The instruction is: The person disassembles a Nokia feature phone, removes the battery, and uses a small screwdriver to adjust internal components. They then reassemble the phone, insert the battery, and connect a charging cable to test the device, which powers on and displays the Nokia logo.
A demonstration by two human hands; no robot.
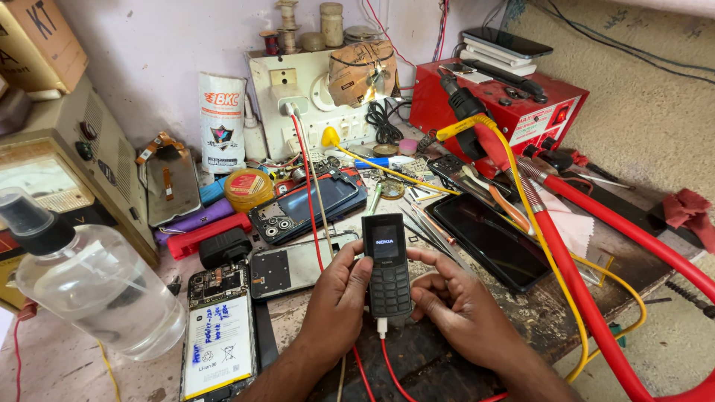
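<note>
A: We see the keypad phone (388, 266) held upright just above the tabletop (439, 357), near its front edge, screen lit. Our left hand (337, 298) closes its grip along the phone's left side, thumb at the top corner; our right hand (456, 304) closes on the right side, thumb by the upper keys. A white plug with a red wire (387, 365) enters the phone's bottom end.

B: How do we judge its handling?

A: We judge it light and stiff, a hard plastic bar, smooth on the faces. The long side edges give the surest hold; the screen and the plug end are the parts to spare, since the wire can tug there.

B: And the room about it?

A: Tight. Just left lies an opened phone with a white battery (218, 335), and beyond it a clear plastic bottle (93, 286) on its side. Ahead lie a bare phone frame (294, 264) and a dismantled handset (309, 205); to the right a black glass panel (491, 242) and thick red hoses (588, 298) crossing the tabletop. A thin red lead (309, 201) runs down from the switchboard (313, 104) past our left hand. We judge the freest room to be near the front edge, toward us.
</note>
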